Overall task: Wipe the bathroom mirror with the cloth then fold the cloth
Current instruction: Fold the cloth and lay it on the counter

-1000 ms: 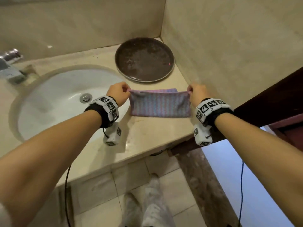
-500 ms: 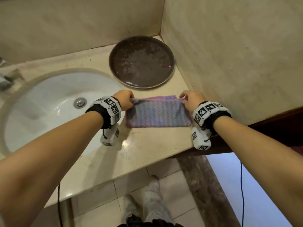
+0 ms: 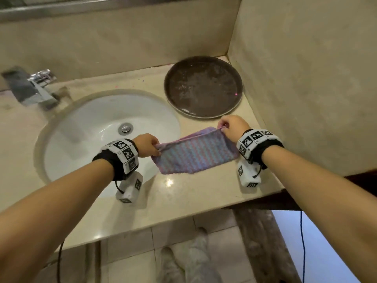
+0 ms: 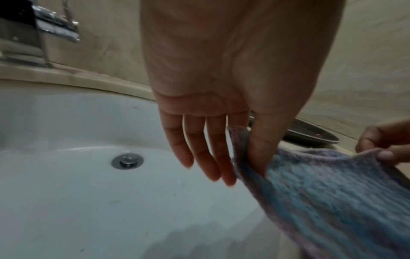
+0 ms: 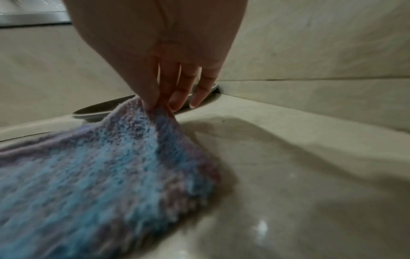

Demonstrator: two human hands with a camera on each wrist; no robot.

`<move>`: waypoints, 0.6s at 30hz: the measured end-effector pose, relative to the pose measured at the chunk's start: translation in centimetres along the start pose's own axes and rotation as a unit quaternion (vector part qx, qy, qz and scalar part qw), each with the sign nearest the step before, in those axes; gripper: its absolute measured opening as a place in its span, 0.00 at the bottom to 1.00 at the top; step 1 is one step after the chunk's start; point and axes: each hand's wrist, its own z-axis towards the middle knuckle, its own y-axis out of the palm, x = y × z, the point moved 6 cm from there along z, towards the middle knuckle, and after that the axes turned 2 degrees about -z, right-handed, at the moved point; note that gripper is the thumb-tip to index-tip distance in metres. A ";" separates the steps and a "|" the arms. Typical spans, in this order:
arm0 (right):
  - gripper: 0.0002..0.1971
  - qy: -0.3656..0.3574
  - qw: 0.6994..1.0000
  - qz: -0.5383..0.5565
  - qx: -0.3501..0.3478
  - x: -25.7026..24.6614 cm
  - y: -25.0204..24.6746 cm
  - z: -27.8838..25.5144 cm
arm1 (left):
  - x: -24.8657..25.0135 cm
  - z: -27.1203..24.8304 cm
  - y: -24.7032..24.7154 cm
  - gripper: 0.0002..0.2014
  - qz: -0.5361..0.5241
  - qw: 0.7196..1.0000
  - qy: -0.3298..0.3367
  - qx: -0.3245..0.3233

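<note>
No readable words, brands or numbers anywhere. Only black-and-white square code markers, on the wristbands [image 3: 124, 153] and the small white boxes [image 3: 130, 187] under both wrists, behind the fingers; not decipherable.

Both hands, left [image 3: 146, 144] and right [image 3: 233, 126], each pinching with thumb and forefinger.

Beige stone walls [image 3: 306, 78] meet in a corner above a glossy beige worktop [image 3: 183, 201]. A white oval basin [image 3: 81, 139] is sunk into it. Pale floor tiles [image 3: 132, 262] lie below.
</note>
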 end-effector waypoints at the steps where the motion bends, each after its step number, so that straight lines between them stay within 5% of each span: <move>1: 0.08 -0.024 0.999 0.015 -0.016 -0.8 0.4 0.2 | -0.4 -0.1 0.3 0.07 -0.008 1.000 -0.005 -0.004; 6: 0.12 -0.079 0.989 0.043 -0.119 -3.2 1.9 1.2 | -1.5 -0.2 0.7 0.06 -0.054 0.998 -0.017 -0.006; 10: 0.03 -0.111 0.988 -0.060 -0.086 -3.6 0.8 1.7 | -1.6 -0.2 0.5 0.08 -0.068 0.998 -0.015 -0.002; 18: 0.04 -0.076 0.980 -0.163 -0.085 -1.3 -2.1 -0.4 | -0.3 -0.3 -1.8 0.06 -0.083 0.996 0.027 0.027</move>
